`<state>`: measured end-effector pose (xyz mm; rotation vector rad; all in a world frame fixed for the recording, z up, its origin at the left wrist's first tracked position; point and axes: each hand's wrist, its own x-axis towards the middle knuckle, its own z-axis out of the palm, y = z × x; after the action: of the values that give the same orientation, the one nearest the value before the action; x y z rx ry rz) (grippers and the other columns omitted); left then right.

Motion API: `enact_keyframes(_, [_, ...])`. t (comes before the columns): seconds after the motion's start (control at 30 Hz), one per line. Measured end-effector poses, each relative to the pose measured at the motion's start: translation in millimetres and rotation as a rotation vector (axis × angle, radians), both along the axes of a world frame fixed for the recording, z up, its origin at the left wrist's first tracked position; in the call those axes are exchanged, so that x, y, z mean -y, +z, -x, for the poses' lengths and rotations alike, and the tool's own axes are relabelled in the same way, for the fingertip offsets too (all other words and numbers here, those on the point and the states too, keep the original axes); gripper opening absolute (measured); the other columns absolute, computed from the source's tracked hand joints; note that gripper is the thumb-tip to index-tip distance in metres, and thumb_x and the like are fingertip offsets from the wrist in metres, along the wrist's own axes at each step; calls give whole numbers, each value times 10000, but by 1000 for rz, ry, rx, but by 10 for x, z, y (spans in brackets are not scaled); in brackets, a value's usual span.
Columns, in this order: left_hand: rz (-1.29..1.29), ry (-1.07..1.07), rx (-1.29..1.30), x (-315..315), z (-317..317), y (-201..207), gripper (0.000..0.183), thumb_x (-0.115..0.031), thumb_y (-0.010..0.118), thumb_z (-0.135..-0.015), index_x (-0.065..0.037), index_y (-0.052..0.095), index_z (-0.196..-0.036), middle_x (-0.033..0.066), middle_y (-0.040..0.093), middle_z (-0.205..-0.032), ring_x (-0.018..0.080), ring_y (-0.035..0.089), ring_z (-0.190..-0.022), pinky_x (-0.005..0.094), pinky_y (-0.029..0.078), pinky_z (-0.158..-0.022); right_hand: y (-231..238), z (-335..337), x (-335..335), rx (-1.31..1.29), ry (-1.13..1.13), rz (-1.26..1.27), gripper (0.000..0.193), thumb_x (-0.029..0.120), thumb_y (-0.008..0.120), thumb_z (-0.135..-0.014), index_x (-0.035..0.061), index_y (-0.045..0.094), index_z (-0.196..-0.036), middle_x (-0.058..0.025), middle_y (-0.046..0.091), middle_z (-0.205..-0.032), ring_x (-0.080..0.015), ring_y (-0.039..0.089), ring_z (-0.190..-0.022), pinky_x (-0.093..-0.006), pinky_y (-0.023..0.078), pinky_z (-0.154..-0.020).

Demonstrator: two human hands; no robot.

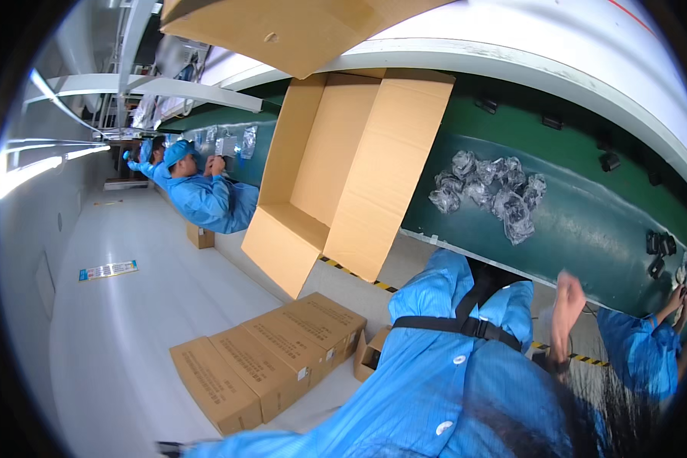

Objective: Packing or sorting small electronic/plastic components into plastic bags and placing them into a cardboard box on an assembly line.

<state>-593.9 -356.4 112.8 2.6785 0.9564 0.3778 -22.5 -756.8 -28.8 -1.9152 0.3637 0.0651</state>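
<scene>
My right hand (569, 299) is raised at the green table's near edge, right of my blue coat. It is small and smeared, so its fingers cannot be made out, and no held thing shows. My left sleeve (282, 443) stretches toward the lower left edge, and the left hand is not in view. Nearest the right hand on the table (588, 229) lies a cluster of crumpled clear plastic bags (517, 221), their contents unclear. A large open cardboard box (389, 168) stands tilted to the left of the bags, its inside facing me.
Several closed cartons (271, 359) stand in a row on the floor at left, beside a small open carton (370, 355). Small black parts (609, 160) sit along the table's far side. Co-workers in blue (206, 198) are at left, another person's hands (675, 301) at right. Cardboard (282, 34) overhangs above.
</scene>
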Motion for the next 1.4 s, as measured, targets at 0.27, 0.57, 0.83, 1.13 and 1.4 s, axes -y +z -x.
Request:
enact_keyframes(0.27, [42,-335,490,-275,-2111,670,172,-33,587,-734,-50,589,-905,180,650,-954,278,614,-834,393,505,-738,462,-1235,-437,244,-286,-493,339,252,615,-980,51,545,-716,87,404,-604,11,331,-527,-204,220,-446])
enact_keyframes(0.57, [282,-758,723,438,-5794,1136,171,-15,570,-732,-55,573,-898,173,638,-954,263,603,-835,390,500,-738,-945,-966,-426,65,-50,-313,254,17,586,-808,29,407,-628,-70,615,-650,-103,602,-689,-275,465,-607])
enact_keyframes(0.83, [759,-745,902,1231,-7191,-533,164,-139,631,-849,-55,523,-939,119,575,-974,255,600,-937,391,537,-813,-1396,-910,-615,-183,28,-163,211,97,652,-788,53,571,-978,-83,538,-590,-159,529,-559,-304,433,-559])
enact_keyframes(1.13, [925,-455,131,1255,-7244,-2163,201,119,453,-755,-21,595,-785,17,588,-682,82,558,-624,235,406,-547,-1348,-1323,-757,130,164,-5,103,115,705,-843,16,681,-859,-132,648,-756,-306,612,-651,-351,463,-594])
enact_keyframes(1.4, [721,-684,-4,1436,-7841,-1842,282,-137,782,-768,-48,686,-1017,7,604,-729,98,594,-703,249,483,-698,-937,-2109,-481,-76,121,-424,158,161,648,-937,42,624,-835,48,582,-736,-37,491,-684,-234,377,-532])
